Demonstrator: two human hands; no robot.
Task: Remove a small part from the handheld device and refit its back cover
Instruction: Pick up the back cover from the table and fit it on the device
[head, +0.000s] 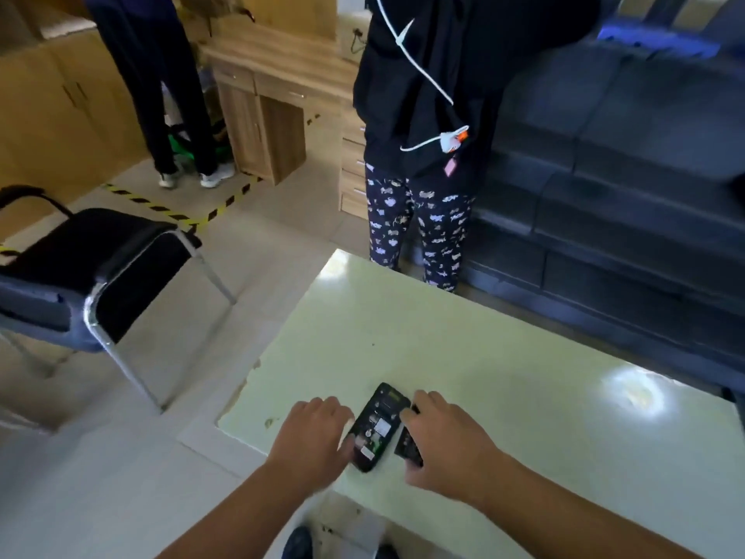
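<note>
A black handheld device (377, 425) lies face down near the front left corner of the pale green table (483, 357), its back uncovered with labels and inner parts showing. My left hand (312, 435) rests palm down against its left side, thumb touching its lower edge. A flat black piece, probably the back cover (408, 447), lies just right of the device. My right hand (441, 441) covers most of that piece, fingertips at its top end near the device's right edge. Whether the fingers grip it is unclear.
A black chair with metal legs (100, 276) stands left of the table. Beyond the far table edge, a person in patterned trousers (419, 223) stands by a dark sofa (625, 195). Another person (161, 94) stands by wooden cabinets (262, 115).
</note>
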